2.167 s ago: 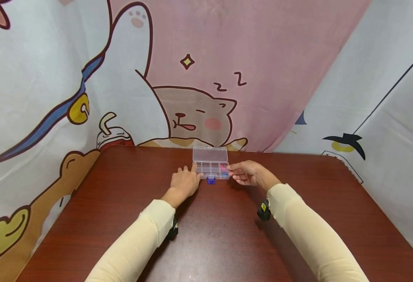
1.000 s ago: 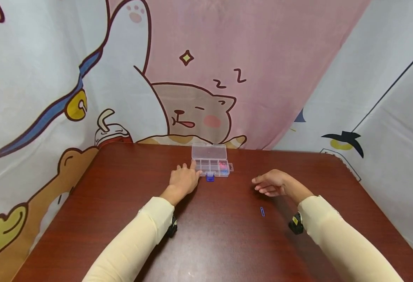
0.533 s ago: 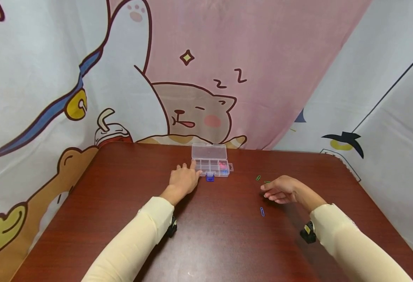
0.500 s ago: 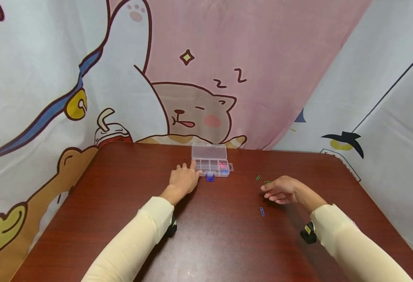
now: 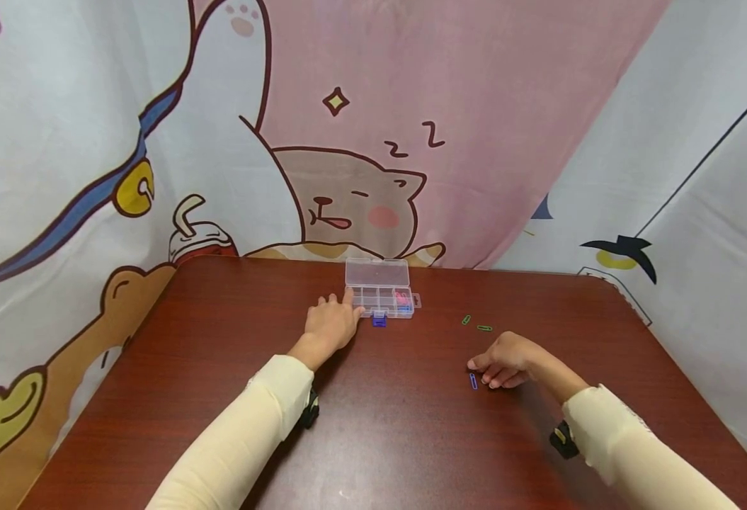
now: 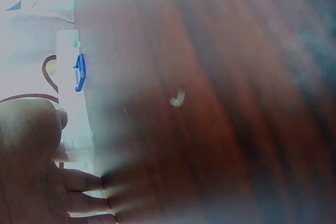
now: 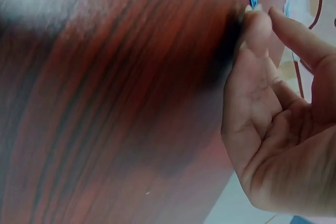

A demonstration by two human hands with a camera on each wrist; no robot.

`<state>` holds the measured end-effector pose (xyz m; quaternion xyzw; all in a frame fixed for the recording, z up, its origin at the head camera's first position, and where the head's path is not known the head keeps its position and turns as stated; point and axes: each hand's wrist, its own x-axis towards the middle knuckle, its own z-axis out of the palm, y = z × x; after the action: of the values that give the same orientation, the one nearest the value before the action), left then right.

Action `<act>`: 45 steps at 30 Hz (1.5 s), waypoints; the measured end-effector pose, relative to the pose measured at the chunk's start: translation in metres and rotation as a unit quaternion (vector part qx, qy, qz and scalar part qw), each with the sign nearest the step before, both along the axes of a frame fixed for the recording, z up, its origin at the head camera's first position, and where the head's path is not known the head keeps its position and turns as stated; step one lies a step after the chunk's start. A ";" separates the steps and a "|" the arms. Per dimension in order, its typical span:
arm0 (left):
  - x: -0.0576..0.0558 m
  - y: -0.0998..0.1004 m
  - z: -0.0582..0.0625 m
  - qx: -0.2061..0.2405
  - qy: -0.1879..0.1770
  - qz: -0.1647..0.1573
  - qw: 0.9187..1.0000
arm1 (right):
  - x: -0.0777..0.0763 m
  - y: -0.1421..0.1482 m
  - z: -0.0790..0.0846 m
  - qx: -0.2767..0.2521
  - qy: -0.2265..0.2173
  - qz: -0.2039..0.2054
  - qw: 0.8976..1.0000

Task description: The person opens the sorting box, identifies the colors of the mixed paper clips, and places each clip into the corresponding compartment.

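My left hand (image 5: 331,324) rests on the left end of a clear plastic compartment box (image 5: 376,273), its thumb at the front edge and index finger on the side. The box's lid stands raised at the back, and a blue latch (image 5: 379,321) hangs at the front. Pink paper clips (image 5: 401,296) and blue paper clips (image 5: 404,308) lie in its right-end compartments. My right hand (image 5: 505,361) is low over the table, thumb and fingers apart. Its fingertips are right at a blue paper clip (image 5: 473,381), which also shows beyond them in the right wrist view.
Two green paper clips (image 5: 484,328) lie on the table beyond my right hand. A clear hanging tab (image 5: 416,300) sticks out from the box's right end. The dark red-brown table (image 5: 373,425) meets a cartoon-printed curtain (image 5: 507,142) at the back and sides.
My right hand has drawn away from the box to the right, then lowered toward the blue clip, uncovering the green clips. My left hand stays on the box.
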<state>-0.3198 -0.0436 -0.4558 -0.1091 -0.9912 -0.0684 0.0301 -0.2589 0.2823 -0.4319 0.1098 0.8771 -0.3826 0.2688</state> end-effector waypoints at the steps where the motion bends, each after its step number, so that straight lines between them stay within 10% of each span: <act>1: 0.000 0.000 0.000 0.000 -0.001 0.000 1.000 | 0.001 -0.003 0.000 0.011 0.005 0.005 1.000; 26: 0.003 -0.001 -0.001 0.009 -0.021 0.003 1.000 | 0.005 -0.026 0.006 0.133 0.050 0.085 0.986; 38: 0.001 0.000 0.001 0.001 -0.015 0.005 1.000 | 0.008 -0.037 0.020 0.244 0.077 0.106 0.961; 45: 0.000 0.001 0.000 0.002 -0.021 0.005 1.000 | 0.004 -0.033 0.015 0.207 0.064 0.111 0.970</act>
<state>-0.3195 -0.0428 -0.4554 -0.1030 -0.9920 -0.0728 0.0099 -0.2554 0.2490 -0.4169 0.0402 0.9594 -0.1665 0.2239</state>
